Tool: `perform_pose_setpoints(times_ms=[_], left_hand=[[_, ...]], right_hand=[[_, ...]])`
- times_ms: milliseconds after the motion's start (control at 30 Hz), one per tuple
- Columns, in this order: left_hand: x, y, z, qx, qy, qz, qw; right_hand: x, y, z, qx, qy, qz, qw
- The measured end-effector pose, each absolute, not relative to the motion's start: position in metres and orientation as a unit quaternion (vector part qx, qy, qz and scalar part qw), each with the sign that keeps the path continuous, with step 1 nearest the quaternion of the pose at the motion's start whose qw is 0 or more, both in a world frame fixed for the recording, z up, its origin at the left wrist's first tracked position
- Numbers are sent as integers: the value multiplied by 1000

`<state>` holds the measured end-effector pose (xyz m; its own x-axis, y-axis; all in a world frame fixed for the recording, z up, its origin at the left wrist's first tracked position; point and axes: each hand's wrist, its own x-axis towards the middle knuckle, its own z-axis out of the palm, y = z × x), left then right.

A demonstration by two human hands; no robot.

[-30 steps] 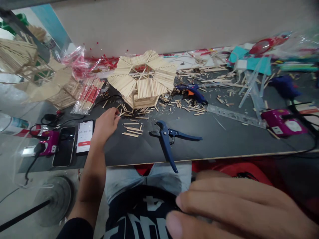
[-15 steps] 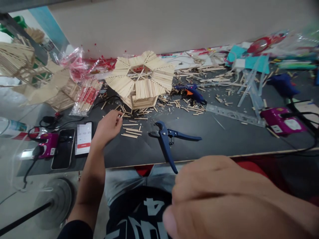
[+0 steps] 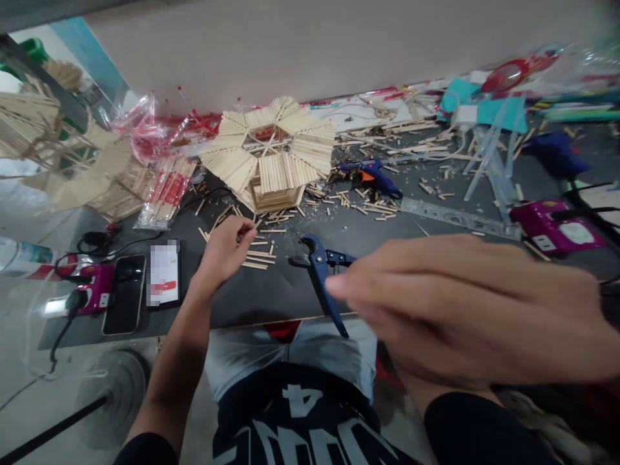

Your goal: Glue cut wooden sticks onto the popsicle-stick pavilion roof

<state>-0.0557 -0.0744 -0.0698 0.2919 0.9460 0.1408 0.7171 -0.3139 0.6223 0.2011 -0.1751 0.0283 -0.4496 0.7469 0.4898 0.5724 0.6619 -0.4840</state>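
My left hand (image 3: 230,248) is over the near left part of the dark tabletop, its thumb and fingers closed in a pinch. A short wooden stick (image 3: 258,225) shows at its fingertips. Below and beside it lie several cut wooden sticks (image 3: 259,259). My right hand (image 3: 465,303) is raised close to the camera, large and blurred, with its fingers curled together; whatever it may hold is hidden. It covers part of the blue-handled cutter (image 3: 320,265), which lies on the table. Beyond my left hand stands a star-shaped structure of wooden sticks (image 3: 285,171).
A blue glue gun (image 3: 380,177) lies among scattered stick offcuts. A clear ruler (image 3: 460,218) and a purple power socket (image 3: 557,226) are to the right. Two phones, one with a lit screen (image 3: 163,274), lie left of a bagged stick bundle (image 3: 166,194). Another stick structure (image 3: 104,174) stands at left.
My left hand has moved a little to the right with the small stick. My right hand has risen and moved up the view, now covering one cutter handle.
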Motion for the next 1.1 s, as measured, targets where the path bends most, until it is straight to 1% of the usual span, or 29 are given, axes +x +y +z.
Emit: perform_pose_setpoints(times_ms=[33,67,167,233,333,400,500,667,867,1100], left_hand=[[-51,-77,-68,754,532,271,274],[-45,-80,-67,736,517,284,333],[-23,-89,-62,634,439,297,564],[-8,-92,-58,586,394,307,638],[14,-91,-51,542,342,294,709],[30,-87,-46,510,317,311,737],[54,-80,-39,456,306,352,758],[83,-72,-34,404,301,396,768],[91,-63,-37,359,309,410,779],[82,-58,-34,300,322,420,794]], right_hand=[[216,-167,44,-387,-852,62,347],[230,-160,56,-402,-859,22,316],[258,-139,72,-416,-876,18,244],[269,-124,73,-418,-878,24,232],[281,-99,75,-444,-873,21,198],[285,-83,77,-461,-871,20,167],[283,-61,78,-474,-868,36,144],[267,-34,72,-501,-834,202,116],[269,-8,56,-475,-817,307,116],[252,8,47,-450,-819,344,85]])
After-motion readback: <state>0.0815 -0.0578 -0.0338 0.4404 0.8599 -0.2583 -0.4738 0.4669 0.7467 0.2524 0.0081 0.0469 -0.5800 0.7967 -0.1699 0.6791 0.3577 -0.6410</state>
